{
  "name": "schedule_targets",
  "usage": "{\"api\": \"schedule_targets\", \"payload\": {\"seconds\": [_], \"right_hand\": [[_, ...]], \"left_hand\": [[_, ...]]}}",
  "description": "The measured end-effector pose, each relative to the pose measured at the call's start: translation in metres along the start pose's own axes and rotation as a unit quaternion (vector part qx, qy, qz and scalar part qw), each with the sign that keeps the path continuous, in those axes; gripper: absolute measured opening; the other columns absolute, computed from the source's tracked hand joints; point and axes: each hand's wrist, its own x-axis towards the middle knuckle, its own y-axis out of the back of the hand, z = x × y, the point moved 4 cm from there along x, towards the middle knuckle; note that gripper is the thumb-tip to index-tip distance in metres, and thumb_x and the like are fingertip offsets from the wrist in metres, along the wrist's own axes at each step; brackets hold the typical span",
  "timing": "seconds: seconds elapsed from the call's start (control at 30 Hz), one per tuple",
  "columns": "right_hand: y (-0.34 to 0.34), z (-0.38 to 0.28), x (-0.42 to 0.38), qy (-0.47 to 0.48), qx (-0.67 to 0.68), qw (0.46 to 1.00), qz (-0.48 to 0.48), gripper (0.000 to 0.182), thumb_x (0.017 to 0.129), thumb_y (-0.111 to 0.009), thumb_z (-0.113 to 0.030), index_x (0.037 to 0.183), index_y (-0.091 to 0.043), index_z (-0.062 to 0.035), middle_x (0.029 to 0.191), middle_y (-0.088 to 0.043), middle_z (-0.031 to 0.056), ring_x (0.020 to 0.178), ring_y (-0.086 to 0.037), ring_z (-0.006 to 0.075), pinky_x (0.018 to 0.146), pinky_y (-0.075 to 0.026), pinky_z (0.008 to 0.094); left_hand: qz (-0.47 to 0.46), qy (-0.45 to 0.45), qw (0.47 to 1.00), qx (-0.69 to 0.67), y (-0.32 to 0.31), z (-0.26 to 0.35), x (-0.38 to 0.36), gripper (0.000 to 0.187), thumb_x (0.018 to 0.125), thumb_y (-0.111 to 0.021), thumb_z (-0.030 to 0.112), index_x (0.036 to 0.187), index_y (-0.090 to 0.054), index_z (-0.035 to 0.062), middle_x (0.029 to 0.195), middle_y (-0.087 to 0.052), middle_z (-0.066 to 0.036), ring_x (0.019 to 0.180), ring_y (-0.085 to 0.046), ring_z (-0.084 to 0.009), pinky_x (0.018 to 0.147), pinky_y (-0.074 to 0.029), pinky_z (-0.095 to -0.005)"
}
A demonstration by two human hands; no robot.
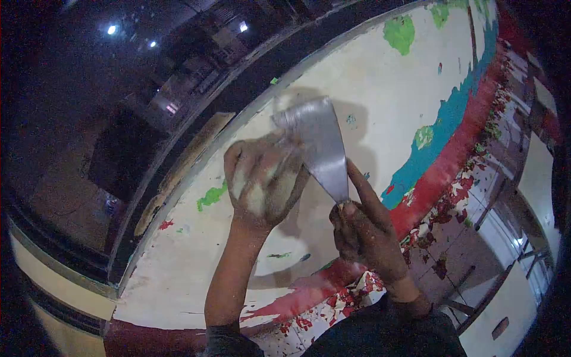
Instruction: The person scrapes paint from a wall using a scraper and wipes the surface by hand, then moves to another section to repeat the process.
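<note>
My right hand [372,235] is closed round the handle of a putty knife [324,143], with the index finger stretched up along the blade. The wide metal blade points up and slightly left. Dusted with pale powder, my left hand [264,178] is at the blade's left side, back of the hand toward me; its fingers are smeared by motion and overlap the blade. Behind both hands is a white wall [380,89] with scraped patches of green paint [398,34], a teal band [425,140] and a red band [440,169] along its lower edge.
Red and white paint chips [437,238] litter the tiled floor [458,262] along the wall's foot. A dark ledge [196,122] borders the wall's upper left, with a dim room and lights beyond. Pale tabletops [505,309] with dark legs stand at the right.
</note>
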Motion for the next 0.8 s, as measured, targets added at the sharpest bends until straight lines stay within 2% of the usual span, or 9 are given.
{"api": "schedule_targets", "payload": {"seconds": [0.2,0.33,0.43,0.47,0.5,0.57,0.67,0.77,0.8], "right_hand": [[0.001,0.000,0.006,-0.014,0.050,0.999,-0.017,0.056,0.087,-0.043,-0.017,0.135,-0.015,-0.0140,0.064,-0.043,0.0006,0.041,-0.033,0.0046,0.037,-0.031,0.0186],[0.032,0.010,-0.004,0.175,-0.064,0.972,0.146,0.059,0.088,-0.045,-0.023,0.135,-0.012,-0.0099,0.068,-0.046,0.0008,0.044,-0.038,0.0046,0.038,-0.033,0.0189],[0.067,0.011,-0.011,0.214,-0.081,0.946,0.231,0.060,0.087,-0.045,-0.023,0.135,-0.012,-0.0083,0.069,-0.046,0.0005,0.044,-0.038,0.0039,0.038,-0.033,0.0180],[0.078,0.014,-0.011,0.204,-0.089,0.945,0.240,0.059,0.088,-0.045,-0.023,0.134,-0.012,-0.0082,0.069,-0.046,0.0003,0.045,-0.038,0.0037,0.038,-0.033,0.0178],[0.087,0.014,-0.013,0.194,-0.097,0.945,0.247,0.059,0.088,-0.045,-0.022,0.134,-0.012,-0.0081,0.069,-0.046,0.0001,0.045,-0.038,0.0035,0.038,-0.033,0.0177],[0.104,0.015,-0.026,0.167,-0.166,0.932,0.276,0.055,0.088,-0.043,-0.021,0.134,-0.016,-0.0087,0.068,-0.045,-0.0002,0.046,-0.037,0.0045,0.040,-0.032,0.0187],[0.121,-0.004,-0.043,0.135,-0.255,0.900,0.326,0.052,0.088,-0.043,-0.022,0.134,-0.020,-0.0111,0.065,-0.044,-0.0006,0.046,-0.036,0.0057,0.042,-0.031,0.0201],[0.136,-0.005,-0.053,0.123,-0.170,0.917,0.339,0.051,0.089,-0.042,-0.021,0.134,-0.021,-0.0121,0.062,-0.042,-0.0016,0.046,-0.035,0.0056,0.042,-0.031,0.0195],[0.136,-0.006,-0.053,0.113,-0.175,0.917,0.340,0.051,0.089,-0.042,-0.020,0.134,-0.020,-0.0122,0.062,-0.042,-0.0018,0.047,-0.036,0.0055,0.042,-0.031,0.0193]], "left_hand": [[-0.048,-0.002,0.999,0.018,-0.001,-0.002,0.001,0.032,0.066,-0.067,0.020,0.096,-0.061,0.0124,0.108,-0.055,-0.004,0.100,-0.050,-0.0220,0.083,-0.035,-0.0391],[-0.023,0.057,0.989,0.137,0.004,0.005,0.012,0.043,0.073,-0.060,0.032,0.110,-0.055,0.0110,0.122,-0.044,-0.011,0.115,-0.038,-0.0265,0.095,-0.027,-0.0433],[-0.148,0.101,0.957,0.228,-0.012,0.013,0.032,0.053,0.074,-0.055,0.039,0.116,-0.049,0.0073,0.129,-0.035,-0.016,0.122,-0.029,-0.0298,0.099,-0.022,-0.0464],[-0.158,0.111,0.976,0.102,-0.026,0.015,0.024,0.058,0.075,-0.054,0.039,0.121,-0.043,0.0042,0.131,-0.030,-0.020,0.124,-0.026,-0.0302,0.100,-0.019,-0.0480],[-0.249,0.007,0.967,0.051,-0.047,0.026,0.013,0.063,0.075,-0.053,0.041,0.124,-0.039,0.0038,0.133,-0.026,-0.021,0.125,-0.023,-0.0315,0.101,-0.016,-0.0485],[-0.409,-0.197,0.890,-0.052,-0.075,0.048,-0.010,0.072,0.075,-0.053,0.044,0.130,-0.029,0.0028,0.137,-0.017,-0.021,0.127,-0.016,-0.0340,0.102,-0.009,-0.0494],[-0.300,-0.084,0.944,0.111,-0.073,0.033,0.008,0.068,0.077,-0.051,0.040,0.130,-0.030,0.0029,0.138,-0.015,-0.020,0.128,-0.015,-0.0324,0.103,-0.010,-0.0474],[-0.194,0.047,0.974,0.104,-0.058,0.026,0.042,0.063,0.078,-0.049,0.035,0.128,-0.031,0.0006,0.134,-0.026,-0.020,0.125,-0.024,-0.0314,0.104,-0.015,-0.0421],[-0.258,-0.018,0.964,0.061,-0.081,0.034,0.026,0.065,0.076,-0.050,0.035,0.128,-0.031,0.0009,0.135,-0.026,-0.019,0.126,-0.023,-0.0303,0.104,-0.013,-0.0420]]}}
